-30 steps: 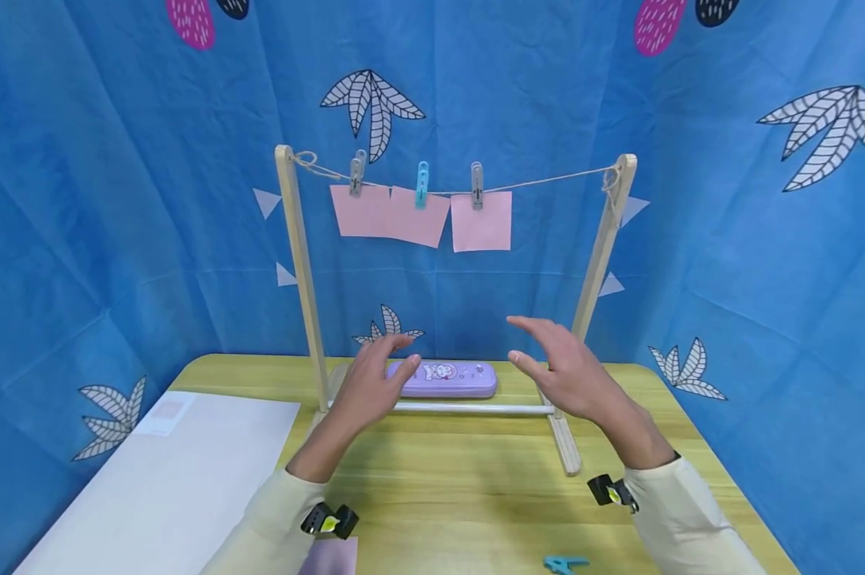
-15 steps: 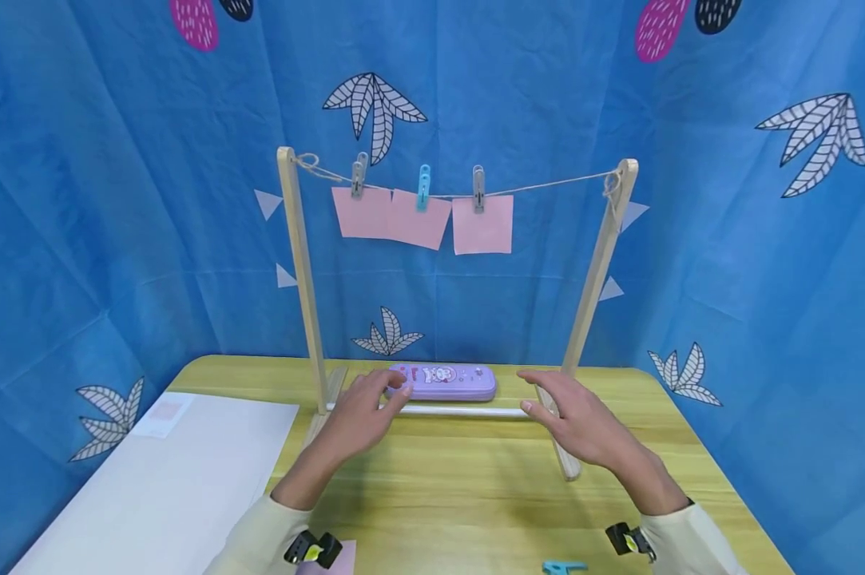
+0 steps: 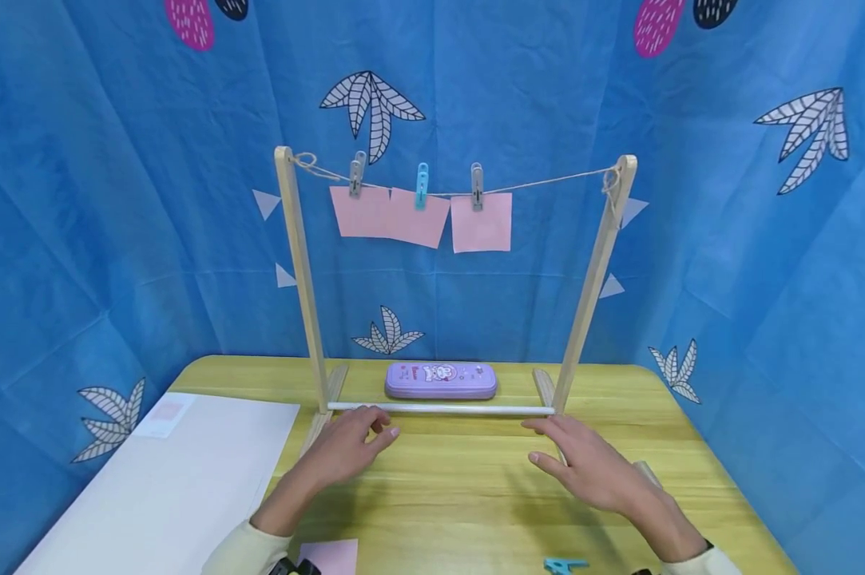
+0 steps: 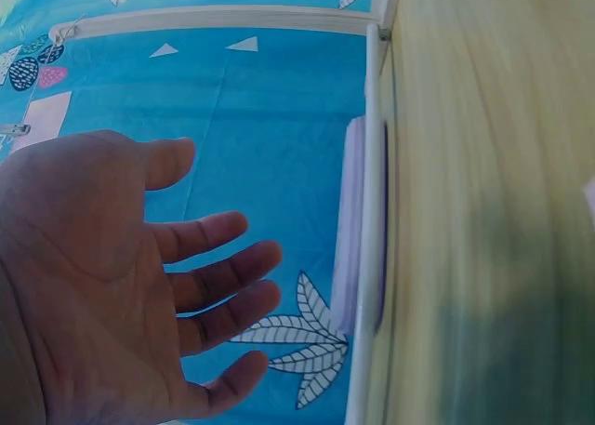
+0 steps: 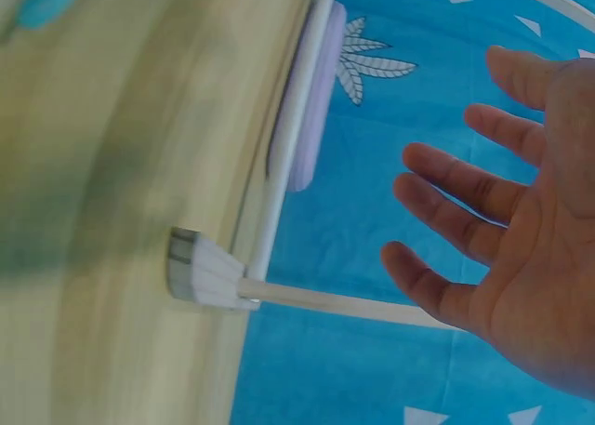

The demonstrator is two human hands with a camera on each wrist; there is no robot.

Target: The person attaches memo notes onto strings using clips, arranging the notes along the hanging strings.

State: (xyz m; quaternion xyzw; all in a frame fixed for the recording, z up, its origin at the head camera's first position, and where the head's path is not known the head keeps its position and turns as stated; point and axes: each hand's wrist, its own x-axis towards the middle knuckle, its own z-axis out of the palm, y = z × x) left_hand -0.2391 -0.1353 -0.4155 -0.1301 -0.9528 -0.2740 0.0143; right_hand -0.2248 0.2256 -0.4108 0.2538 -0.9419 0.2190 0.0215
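My left hand (image 3: 342, 449) hovers over the table by the stand's left foot, fingers loosely bent and holding nothing. Over the right foot is my right hand (image 3: 589, 467), its fingers spread and the palm bare in the right wrist view. Between and beyond them rises a wooden stand (image 3: 593, 283) with a string (image 3: 547, 181) tied across its top. Three pink paper squares hang there: a left one (image 3: 360, 217) under a grey clothespin (image 3: 356, 174), a middle one (image 3: 418, 224) under a blue clothespin (image 3: 422, 185), a right one (image 3: 481, 231) under another grey clothespin (image 3: 477, 186).
Behind the stand's white crossbar (image 3: 439, 409) lies a purple pencil case (image 3: 442, 382). A large white sheet (image 3: 188, 479) covers the table's left side. Near the front edge are a pink paper (image 3: 331, 557) and a loose blue clothespin (image 3: 565, 565). A blue curtain (image 3: 748, 239) surrounds the table.
Both hands have come down and back toward the front of the table, uncovering the pencil case. The hanging papers and clothespins stay where they were.
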